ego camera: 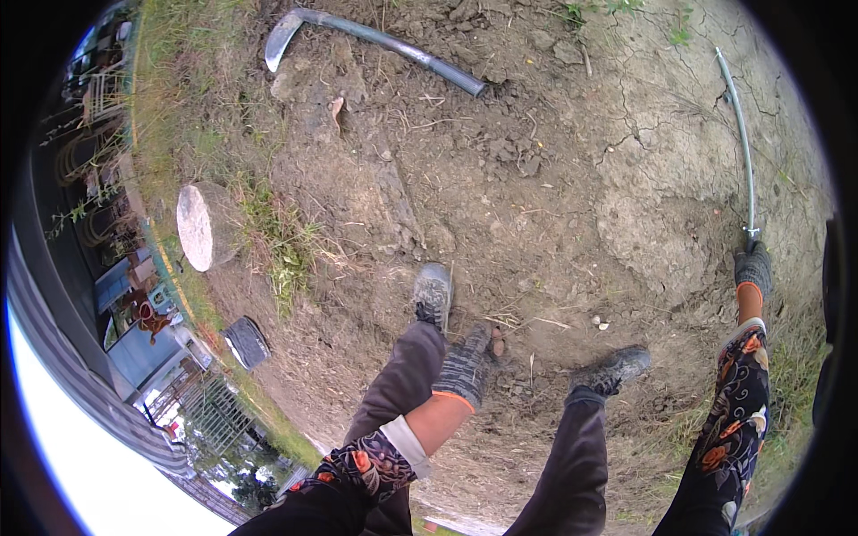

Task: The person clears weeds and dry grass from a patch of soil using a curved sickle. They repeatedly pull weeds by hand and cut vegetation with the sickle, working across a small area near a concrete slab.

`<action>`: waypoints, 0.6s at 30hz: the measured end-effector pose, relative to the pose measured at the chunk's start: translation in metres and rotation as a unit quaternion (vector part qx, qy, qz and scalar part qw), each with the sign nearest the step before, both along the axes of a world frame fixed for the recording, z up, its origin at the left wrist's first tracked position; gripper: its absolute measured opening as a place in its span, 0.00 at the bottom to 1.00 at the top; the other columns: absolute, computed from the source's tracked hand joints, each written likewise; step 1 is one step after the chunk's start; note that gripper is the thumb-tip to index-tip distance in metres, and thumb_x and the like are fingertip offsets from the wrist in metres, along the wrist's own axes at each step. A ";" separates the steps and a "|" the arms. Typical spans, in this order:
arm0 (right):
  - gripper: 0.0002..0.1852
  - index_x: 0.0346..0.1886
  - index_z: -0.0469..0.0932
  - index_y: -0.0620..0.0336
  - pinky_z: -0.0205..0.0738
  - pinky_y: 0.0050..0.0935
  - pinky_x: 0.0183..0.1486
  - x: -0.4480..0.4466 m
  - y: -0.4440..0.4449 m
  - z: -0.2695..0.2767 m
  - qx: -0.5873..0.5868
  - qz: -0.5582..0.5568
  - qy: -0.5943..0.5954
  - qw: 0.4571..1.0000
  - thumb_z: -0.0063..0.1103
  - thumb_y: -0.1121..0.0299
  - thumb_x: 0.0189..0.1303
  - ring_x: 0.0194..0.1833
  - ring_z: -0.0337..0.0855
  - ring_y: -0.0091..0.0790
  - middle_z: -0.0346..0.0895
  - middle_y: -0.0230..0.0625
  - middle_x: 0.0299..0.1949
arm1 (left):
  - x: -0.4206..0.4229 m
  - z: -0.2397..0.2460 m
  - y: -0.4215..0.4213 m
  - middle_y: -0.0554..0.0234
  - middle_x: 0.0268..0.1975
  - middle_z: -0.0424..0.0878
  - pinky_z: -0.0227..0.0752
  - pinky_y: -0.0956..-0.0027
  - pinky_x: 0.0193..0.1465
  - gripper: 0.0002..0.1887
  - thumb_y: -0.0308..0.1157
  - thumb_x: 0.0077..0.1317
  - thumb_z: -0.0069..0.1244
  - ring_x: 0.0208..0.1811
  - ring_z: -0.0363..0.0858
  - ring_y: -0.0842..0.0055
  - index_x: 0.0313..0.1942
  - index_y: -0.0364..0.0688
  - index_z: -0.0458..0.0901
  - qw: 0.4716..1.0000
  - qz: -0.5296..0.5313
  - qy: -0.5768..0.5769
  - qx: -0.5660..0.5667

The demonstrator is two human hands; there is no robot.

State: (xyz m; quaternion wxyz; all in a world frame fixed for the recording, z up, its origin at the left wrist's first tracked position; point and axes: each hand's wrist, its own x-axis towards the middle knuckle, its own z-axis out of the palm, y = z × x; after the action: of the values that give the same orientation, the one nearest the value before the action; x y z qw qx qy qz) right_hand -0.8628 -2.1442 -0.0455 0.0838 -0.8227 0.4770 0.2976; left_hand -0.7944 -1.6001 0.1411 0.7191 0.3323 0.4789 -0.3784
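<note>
My left hand (467, 365), in a grey knitted glove with an orange cuff edge, reaches down to the soil between my shoes. Its fingers lie beside a small reddish-brown lump (497, 342); whether they grip it is unclear. Out at the right, my right hand (753, 266), gloved alike, is closed around the lower end of a long thin metal rod (743, 134) with a small clamp-like fitting near the hand. The rod extends away over cracked dry soil. At the top, a sickle (395, 48) with a curved blade and a dark tubular handle lies on the ground.
A round cut log or stump (196, 229) stands at the left beside grass tufts (285, 244). Below it lies a dark box-like object (246, 343). Small pale lumps (600, 324) rest near my right shoe (613, 372). My left shoe (433, 295) is beside my left hand. A shed-like structure borders the far left.
</note>
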 end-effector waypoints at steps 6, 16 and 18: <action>0.15 0.44 0.73 0.59 0.70 0.37 0.35 -0.036 0.102 0.028 0.102 -0.126 -0.216 0.963 0.57 0.61 0.56 0.31 0.78 0.40 0.77 0.40 0.31 | 0.093 -0.024 0.165 0.66 0.18 0.71 0.63 0.70 0.15 0.09 0.36 0.63 0.43 0.14 0.67 0.77 0.27 0.43 0.72 0.903 0.011 -0.039 0.427; 0.04 0.37 0.71 0.54 0.60 0.22 0.14 -0.134 0.338 0.146 0.250 -0.608 -0.281 0.699 0.54 0.70 0.61 0.14 0.62 0.19 0.66 0.25 0.19 | 0.301 -0.009 0.236 0.45 0.53 0.74 0.63 0.62 0.58 0.24 0.44 0.65 0.39 0.57 0.71 0.58 0.55 0.36 0.68 0.317 -0.504 -0.087 0.799; 0.05 0.39 0.70 0.53 0.60 0.25 0.13 -0.137 0.362 0.152 0.336 -0.651 -0.298 0.612 0.54 0.70 0.61 0.13 0.63 0.21 0.66 0.26 0.19 | 0.334 -0.040 0.153 0.45 0.51 0.75 0.65 0.59 0.55 0.25 0.49 0.64 0.36 0.52 0.73 0.53 0.53 0.42 0.72 0.267 -0.674 -0.219 0.653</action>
State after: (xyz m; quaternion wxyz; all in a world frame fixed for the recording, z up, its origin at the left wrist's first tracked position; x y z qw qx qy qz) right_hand -1.0001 -1.7825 0.1064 0.6637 -0.2533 0.7026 0.0421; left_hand -0.4601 -1.4475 0.1008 -0.1755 0.9639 -0.0063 -0.2000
